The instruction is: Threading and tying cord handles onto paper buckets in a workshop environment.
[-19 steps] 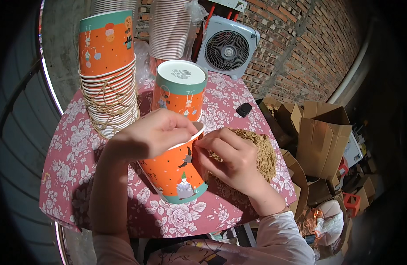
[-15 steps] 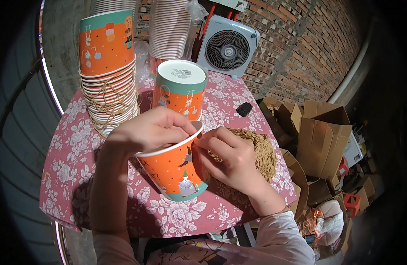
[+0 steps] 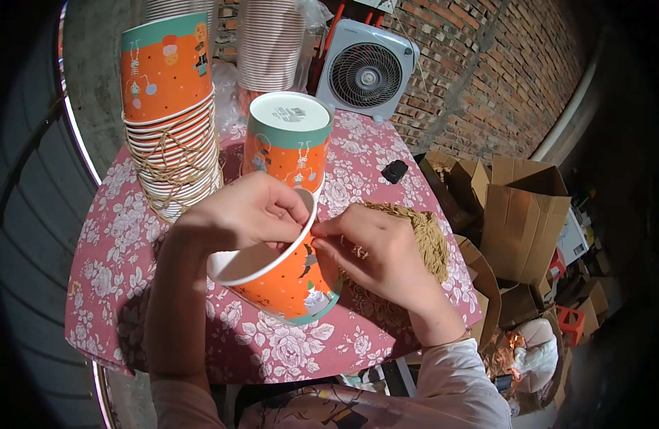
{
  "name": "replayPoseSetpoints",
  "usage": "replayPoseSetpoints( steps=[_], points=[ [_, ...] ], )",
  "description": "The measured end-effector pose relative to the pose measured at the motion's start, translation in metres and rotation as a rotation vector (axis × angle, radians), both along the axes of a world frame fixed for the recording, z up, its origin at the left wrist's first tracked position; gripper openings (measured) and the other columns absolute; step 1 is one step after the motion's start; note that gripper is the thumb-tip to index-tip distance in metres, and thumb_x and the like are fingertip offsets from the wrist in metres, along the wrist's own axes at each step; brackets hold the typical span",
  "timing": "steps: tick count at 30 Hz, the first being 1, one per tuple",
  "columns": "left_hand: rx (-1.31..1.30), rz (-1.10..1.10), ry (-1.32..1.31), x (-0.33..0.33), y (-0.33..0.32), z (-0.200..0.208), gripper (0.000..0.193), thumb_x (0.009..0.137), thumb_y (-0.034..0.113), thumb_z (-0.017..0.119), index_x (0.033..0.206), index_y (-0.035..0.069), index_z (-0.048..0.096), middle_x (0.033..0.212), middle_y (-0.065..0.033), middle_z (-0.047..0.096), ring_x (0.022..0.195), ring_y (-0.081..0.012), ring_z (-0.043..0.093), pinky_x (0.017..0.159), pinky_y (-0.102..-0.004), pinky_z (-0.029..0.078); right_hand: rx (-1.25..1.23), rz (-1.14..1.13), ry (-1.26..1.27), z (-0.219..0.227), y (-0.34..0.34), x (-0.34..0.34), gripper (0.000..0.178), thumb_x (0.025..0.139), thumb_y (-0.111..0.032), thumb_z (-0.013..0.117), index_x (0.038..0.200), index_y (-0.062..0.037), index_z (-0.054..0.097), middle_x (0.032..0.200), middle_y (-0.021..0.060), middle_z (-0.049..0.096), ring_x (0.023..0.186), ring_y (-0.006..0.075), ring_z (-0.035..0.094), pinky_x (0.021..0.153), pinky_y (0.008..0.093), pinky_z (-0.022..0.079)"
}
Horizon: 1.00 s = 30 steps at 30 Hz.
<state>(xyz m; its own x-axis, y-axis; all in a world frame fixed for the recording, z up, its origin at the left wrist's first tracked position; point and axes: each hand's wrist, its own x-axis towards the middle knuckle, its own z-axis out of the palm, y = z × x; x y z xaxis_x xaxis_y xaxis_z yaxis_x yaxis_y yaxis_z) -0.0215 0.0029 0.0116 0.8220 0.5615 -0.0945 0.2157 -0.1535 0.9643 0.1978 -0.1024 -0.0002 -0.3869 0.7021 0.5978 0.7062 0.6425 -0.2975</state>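
An orange paper bucket (image 3: 272,286) with a white rim, green base band and Halloween figures tilts between my hands above the table, its mouth toward my left. My left hand (image 3: 261,214) reaches over the rim, fingers curled against the inner wall; their tips are partly hidden. Outside the same wall, just below the rim, my right hand (image 3: 372,247) is closed in a pinch at the paper. What lies between its fingertips is too small to make out. Beyond my right hand lies a bundle of tan cord (image 3: 430,243), partly covered by it.
An upturned bucket (image 3: 290,143) stands behind my hands. Left of it rises a tall stack of buckets (image 3: 168,71) with cords draped over it. A black object (image 3: 394,171) lies at right, a box fan (image 3: 365,75) stands behind, and cardboard boxes (image 3: 523,222) are beside the flowered tablecloth (image 3: 286,350).
The bucket has tipped further, so its mouth shows more of the inside and its rim has dropped on the left. Both hands stay at the same wall, shifted slightly.
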Motion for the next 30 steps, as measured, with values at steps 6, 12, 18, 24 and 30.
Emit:
replayPoseSetpoints(
  steps=[6,12,18,24,30],
  points=[
    [0.425,0.121,-0.017,0.004,-0.012,-0.009,0.017,0.09,0.015,0.066,0.09,-0.001,0.066,0.076,-0.0076,0.067,0.074,-0.0157,0.066,0.072,-0.0311,0.051,-0.069,-0.139,-0.128,0.016,0.0,0.025,0.021,0.08,0.001,0.079,0.099,-0.005,0.074,0.083,0.0075,0.069,0.072,0.0227,0.069,0.061,0.0319,0.054],
    [0.559,0.186,0.017,0.011,-0.032,-0.001,0.01,0.09,0.008,0.063,0.094,-0.001,0.063,0.073,-0.0069,0.064,0.069,-0.0099,0.062,0.068,-0.0293,0.05,-0.549,-0.241,0.325,0.017,0.009,0.038,0.01,0.093,-0.003,0.067,0.102,-0.0025,0.071,0.101,0.0107,0.073,0.073,0.0105,0.068,0.064,0.0309,0.053],
    [0.494,0.196,-0.07,0.022,-0.04,-0.003,0.013,0.09,0.01,0.064,0.094,-0.003,0.062,0.077,-0.0073,0.069,0.073,-0.0128,0.068,0.069,-0.0293,0.053,-0.615,0.328,0.805,0.014,0.004,0.026,0.035,0.096,0.006,0.058,0.13,0.0048,0.057,0.12,0.0134,0.069,0.115,0.0185,0.066,0.104,0.0328,0.051],
    [0.568,0.266,-0.086,0.017,-0.048,0.0,0.008,0.095,0.006,0.06,0.094,-0.003,0.06,0.08,-0.0068,0.067,0.076,-0.0104,0.067,0.069,-0.0259,0.053,-0.515,0.187,0.747,0.004,0.003,0.009,0.043,0.093,0.0,0.07,0.134,0.0032,0.056,0.122,0.0116,0.067,0.116,0.017,0.065,0.105,0.0334,0.05],
    [0.549,0.292,-0.22,0.016,-0.047,0.001,0.01,0.101,0.008,0.058,0.101,-0.002,0.058,0.082,-0.0049,0.063,0.073,-0.0093,0.065,0.066,-0.025,0.052,-0.292,0.097,0.46,-0.002,0.006,0.005,0.021,0.088,-0.006,0.079,0.105,0.0021,0.069,0.097,0.0082,0.072,0.093,0.0138,0.069,0.081,0.0301,0.054]
  ],
)
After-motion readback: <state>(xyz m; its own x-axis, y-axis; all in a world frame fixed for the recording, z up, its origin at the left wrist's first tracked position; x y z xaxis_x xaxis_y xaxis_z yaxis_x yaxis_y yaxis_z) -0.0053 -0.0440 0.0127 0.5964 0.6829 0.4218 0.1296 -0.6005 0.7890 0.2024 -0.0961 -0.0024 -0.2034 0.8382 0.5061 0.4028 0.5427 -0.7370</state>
